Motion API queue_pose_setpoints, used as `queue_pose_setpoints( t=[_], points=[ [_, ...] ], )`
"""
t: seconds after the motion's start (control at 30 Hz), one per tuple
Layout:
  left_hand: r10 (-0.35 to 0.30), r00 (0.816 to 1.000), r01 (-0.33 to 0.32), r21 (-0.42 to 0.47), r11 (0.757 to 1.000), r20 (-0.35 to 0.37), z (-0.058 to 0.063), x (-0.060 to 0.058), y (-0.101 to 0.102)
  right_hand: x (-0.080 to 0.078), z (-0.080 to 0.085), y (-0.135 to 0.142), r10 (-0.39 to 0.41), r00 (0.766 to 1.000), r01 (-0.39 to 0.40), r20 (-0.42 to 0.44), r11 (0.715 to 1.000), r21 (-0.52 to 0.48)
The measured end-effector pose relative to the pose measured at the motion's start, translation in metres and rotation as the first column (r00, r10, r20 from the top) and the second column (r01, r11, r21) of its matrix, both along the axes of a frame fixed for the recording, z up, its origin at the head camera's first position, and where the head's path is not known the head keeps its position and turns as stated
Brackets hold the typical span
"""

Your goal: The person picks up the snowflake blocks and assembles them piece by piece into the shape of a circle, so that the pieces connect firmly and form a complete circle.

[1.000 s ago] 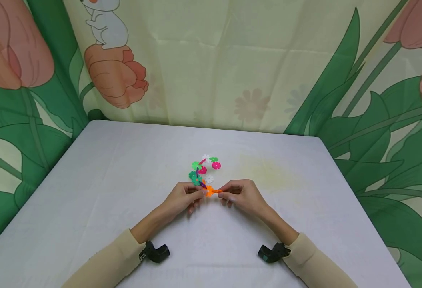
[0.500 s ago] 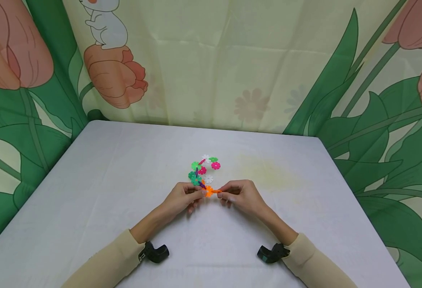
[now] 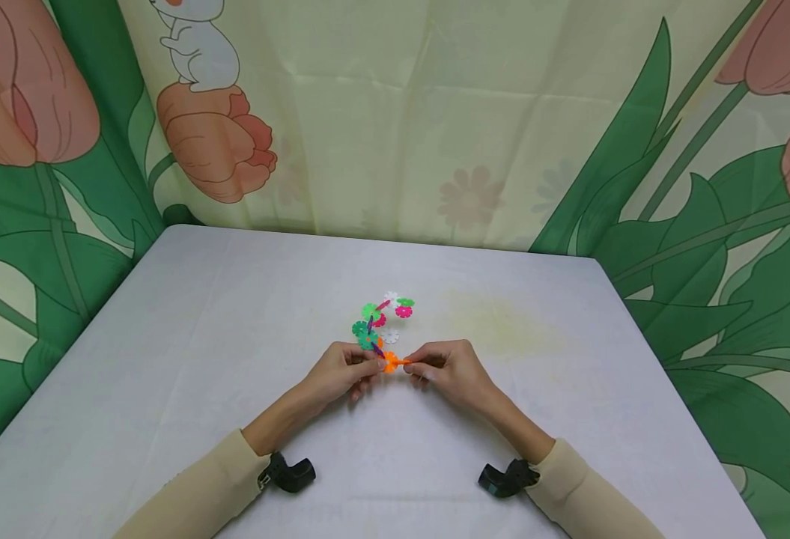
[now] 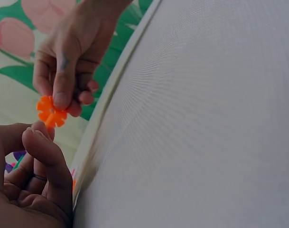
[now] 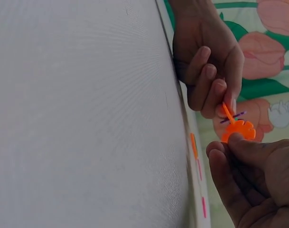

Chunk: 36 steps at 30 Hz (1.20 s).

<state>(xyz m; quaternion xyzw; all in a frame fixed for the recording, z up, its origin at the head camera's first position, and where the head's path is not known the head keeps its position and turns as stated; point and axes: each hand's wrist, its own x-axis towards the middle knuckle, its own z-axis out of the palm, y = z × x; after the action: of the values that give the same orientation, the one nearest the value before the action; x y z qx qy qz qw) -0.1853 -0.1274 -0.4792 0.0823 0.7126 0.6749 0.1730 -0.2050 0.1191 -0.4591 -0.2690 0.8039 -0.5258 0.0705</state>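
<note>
My left hand (image 3: 342, 372) pinches an orange notched flower disc (image 3: 391, 363) between thumb and fingers. A second orange flower disc (image 5: 241, 129) is slotted crosswise into it, and my right hand (image 3: 450, 368) pinches that one by its far edge. From the left fingertips a chain of such discs curves away: a purple disc (image 3: 377, 349), a teal disc (image 3: 368, 339), a light green disc (image 3: 371, 311), a pink disc (image 3: 383, 305) and a white disc (image 3: 392, 299) near its far end. The fingertips hide part of both orange discs.
Loose flower discs lie on the white-covered table (image 3: 233, 299) by the chain, among them a pink disc (image 3: 379, 320) and a white disc (image 3: 390, 336). Behind the table's back edge hangs a printed curtain (image 3: 381, 150).
My right hand has shifted slightly left and toward me, drawing the orange discs a little nearer. The chain's far end has swung slightly to the right. Both hands keep their pinch.
</note>
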Motion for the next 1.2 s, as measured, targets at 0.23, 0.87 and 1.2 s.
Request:
queue_pose_setpoints(
  t=[0.23,0.87,1.2],
  points=[
    [0.02,1.0,-0.02,0.011,1.0,0.007,-0.001,-0.001,0.001,0.001,-0.002,-0.002,-0.048,0.998,0.048,-0.039,0.999,0.002],
    [0.135,0.989,-0.142,0.13,0.981,0.06,-0.002,-0.003,0.002,-0.006,0.0,-0.012,-0.095,0.995,0.095,-0.031,0.995,0.003],
    [0.237,0.967,-0.252,0.217,0.943,0.095,-0.002,-0.006,0.001,-0.029,-0.004,-0.021,-0.177,0.976,0.161,0.128,0.979,0.124]
  ],
)
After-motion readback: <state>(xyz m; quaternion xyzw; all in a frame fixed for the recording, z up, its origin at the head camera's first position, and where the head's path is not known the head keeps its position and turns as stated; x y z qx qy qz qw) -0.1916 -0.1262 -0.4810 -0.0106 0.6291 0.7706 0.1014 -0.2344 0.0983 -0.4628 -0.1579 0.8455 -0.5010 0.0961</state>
